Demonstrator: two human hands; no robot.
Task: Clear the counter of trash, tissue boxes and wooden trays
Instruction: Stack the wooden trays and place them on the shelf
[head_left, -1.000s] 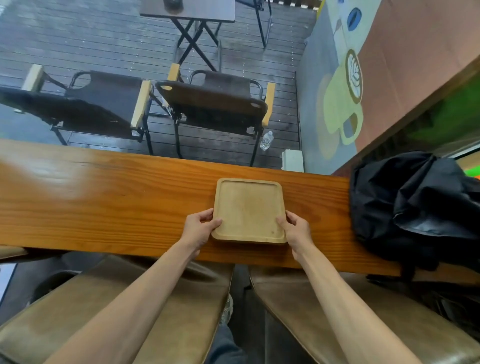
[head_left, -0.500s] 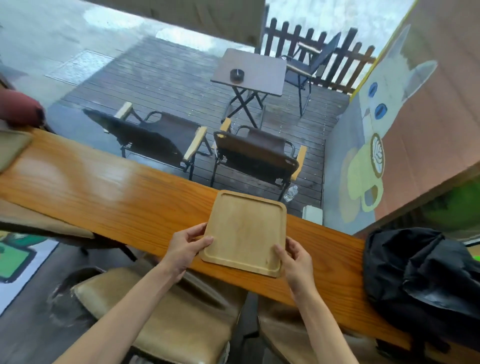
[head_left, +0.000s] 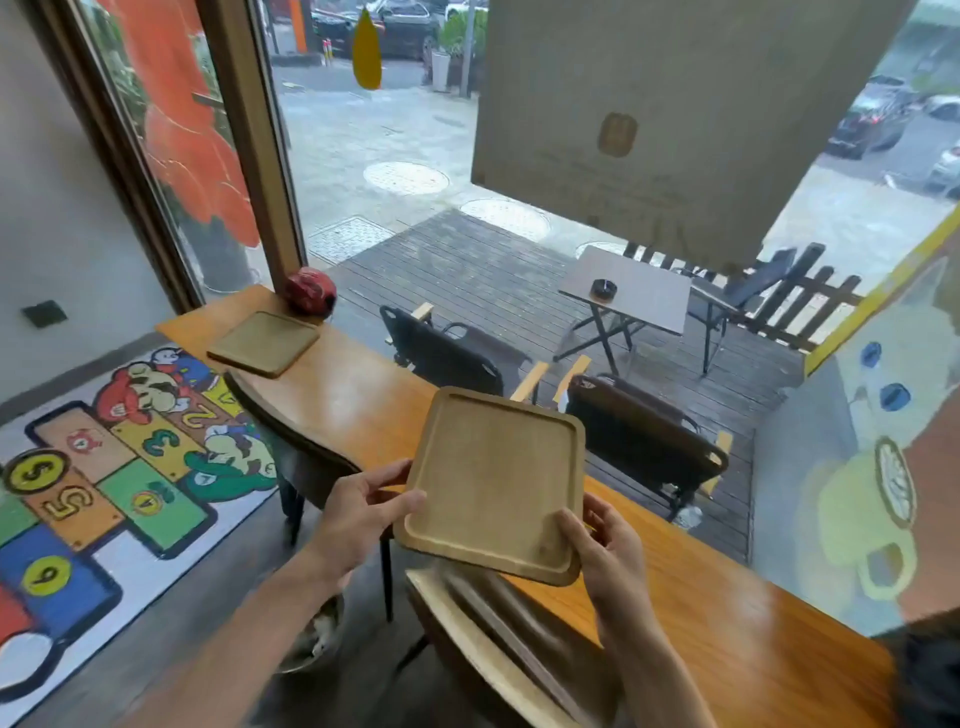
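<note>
Hands grip one wooden tray (head_left: 496, 483) above the near edge of the worktop (head_left: 358, 400), tilted: left hand (head_left: 358, 514) pinching its left rim, right hand (head_left: 605, 553) clasping the near right corner. Chair backs sit below the tray. Second tray (head_left: 263, 343) lies flat at the worktop's far left end, beside a red rounded object (head_left: 310, 291).

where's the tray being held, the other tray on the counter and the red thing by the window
held tray (head_left: 493, 483), head view, middle of its flat inner face
second tray (head_left: 264, 342), head view, centre of its top, far end of the counter
red object (head_left: 310, 290), head view, its rounded front
</note>
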